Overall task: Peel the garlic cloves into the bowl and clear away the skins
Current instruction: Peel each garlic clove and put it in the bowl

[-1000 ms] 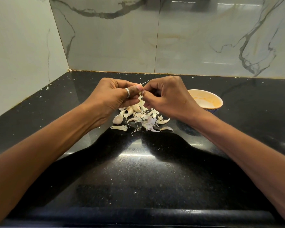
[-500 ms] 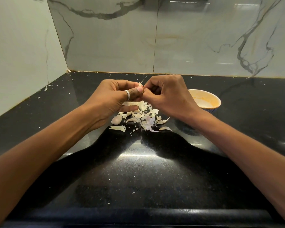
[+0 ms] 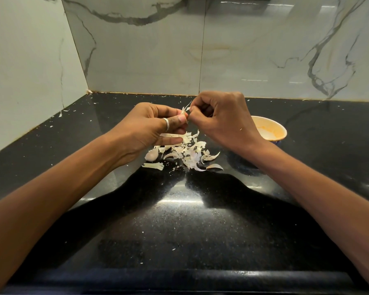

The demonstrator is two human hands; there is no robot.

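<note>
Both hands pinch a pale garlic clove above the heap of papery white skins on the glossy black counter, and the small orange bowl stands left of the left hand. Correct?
No: in the head view the small orange bowl stands right of the right hand, partly behind it. The rest holds: with the left hand it pinches the pale garlic clove over the papery white skins.

Between us and the skins (image 3: 190,153) we find the desk (image 3: 179,226) lying open, with wide room to pass. The bowl (image 3: 282,129) stands just right of the pile. The back wall (image 3: 147,60) and left wall (image 3: 26,71) close off the far corner.
</note>
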